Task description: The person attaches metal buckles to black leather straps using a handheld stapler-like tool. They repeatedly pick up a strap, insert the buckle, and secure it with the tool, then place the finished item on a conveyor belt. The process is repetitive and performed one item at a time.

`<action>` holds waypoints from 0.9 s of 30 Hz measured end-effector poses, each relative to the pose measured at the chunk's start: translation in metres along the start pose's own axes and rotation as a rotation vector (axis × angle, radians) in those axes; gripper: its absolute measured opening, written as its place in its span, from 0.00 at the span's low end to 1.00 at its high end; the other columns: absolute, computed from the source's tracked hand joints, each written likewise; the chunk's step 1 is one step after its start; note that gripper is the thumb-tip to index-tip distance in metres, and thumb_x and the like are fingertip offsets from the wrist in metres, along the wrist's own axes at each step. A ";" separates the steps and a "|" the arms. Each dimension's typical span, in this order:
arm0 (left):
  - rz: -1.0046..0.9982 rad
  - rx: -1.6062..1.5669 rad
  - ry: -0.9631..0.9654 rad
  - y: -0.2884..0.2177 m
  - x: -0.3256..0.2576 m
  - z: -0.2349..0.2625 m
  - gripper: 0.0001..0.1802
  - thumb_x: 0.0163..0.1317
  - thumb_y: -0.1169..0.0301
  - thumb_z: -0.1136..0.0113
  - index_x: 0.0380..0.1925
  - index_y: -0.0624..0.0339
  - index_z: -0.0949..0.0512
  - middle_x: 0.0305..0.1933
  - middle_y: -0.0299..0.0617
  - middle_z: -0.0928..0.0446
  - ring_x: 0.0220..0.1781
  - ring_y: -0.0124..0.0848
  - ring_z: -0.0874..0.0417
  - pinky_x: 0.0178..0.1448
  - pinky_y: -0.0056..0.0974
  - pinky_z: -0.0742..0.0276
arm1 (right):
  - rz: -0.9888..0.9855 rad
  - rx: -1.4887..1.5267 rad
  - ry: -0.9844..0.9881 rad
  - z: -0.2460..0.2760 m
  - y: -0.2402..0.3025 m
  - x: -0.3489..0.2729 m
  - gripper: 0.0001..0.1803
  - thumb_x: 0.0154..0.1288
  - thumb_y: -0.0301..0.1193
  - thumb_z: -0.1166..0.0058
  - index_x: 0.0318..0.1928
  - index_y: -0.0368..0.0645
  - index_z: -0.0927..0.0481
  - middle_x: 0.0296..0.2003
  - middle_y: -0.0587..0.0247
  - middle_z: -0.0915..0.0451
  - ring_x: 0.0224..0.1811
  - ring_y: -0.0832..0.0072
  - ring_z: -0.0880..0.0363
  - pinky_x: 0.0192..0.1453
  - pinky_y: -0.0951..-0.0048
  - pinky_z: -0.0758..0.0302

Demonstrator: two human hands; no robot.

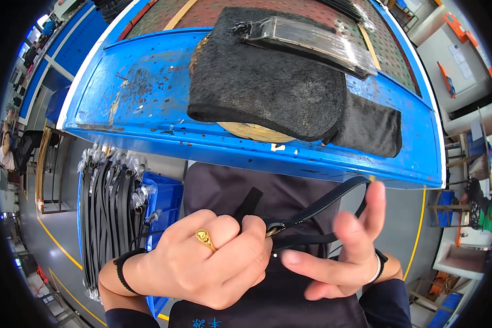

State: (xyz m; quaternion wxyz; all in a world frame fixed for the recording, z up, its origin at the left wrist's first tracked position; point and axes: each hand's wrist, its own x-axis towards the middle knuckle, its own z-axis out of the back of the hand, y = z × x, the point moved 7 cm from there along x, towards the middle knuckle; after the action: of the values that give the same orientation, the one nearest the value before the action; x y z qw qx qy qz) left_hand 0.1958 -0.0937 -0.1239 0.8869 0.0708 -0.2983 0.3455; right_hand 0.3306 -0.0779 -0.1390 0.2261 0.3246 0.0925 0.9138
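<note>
A: What do we see in the left hand (pixel 218 262)?

B: We see its fingers curled together, clamped on a narrow black strap (pixel 328 199) beside a small metal buckle (pixel 273 230). One flat end sticks up behind the knuckles.

A: And where do we place that strap?

B: In the air over the dark apron (pixel 218 186), below the near edge of the blue, paint-worn surface (pixel 147 82). Its loop stretches towards the right hand (pixel 355 259), whose fingers are spread apart; we can't tell whether they touch it.

A: What do we find on the surface?

B: A fuzzy black cloth (pixel 273 87) by the near edge, over a round, pale wooden piece (pixel 251 132). A long, clear plastic box (pixel 311 41) rests on the cloth's far side.

A: And under the near left corner?

B: We see hanging black straps (pixel 106 213) beside a blue plastic bin (pixel 167 197).
</note>
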 end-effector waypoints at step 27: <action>0.112 -0.227 0.030 0.023 -0.011 0.014 0.11 0.27 0.72 0.44 0.19 0.56 0.24 0.26 0.35 0.27 0.18 0.27 0.33 0.19 0.30 0.40 | -0.507 -0.675 0.109 0.048 -0.131 0.003 0.22 0.69 0.41 0.67 0.47 0.41 0.22 0.62 0.55 0.38 0.69 0.57 0.52 0.70 0.55 0.63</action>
State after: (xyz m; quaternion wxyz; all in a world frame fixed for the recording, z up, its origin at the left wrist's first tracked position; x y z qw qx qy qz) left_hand 0.1673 -0.0874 -0.1207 0.8728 -0.0520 -0.3258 0.3596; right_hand 0.4056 0.0398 -0.1414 0.5321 0.1507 -0.1229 0.8240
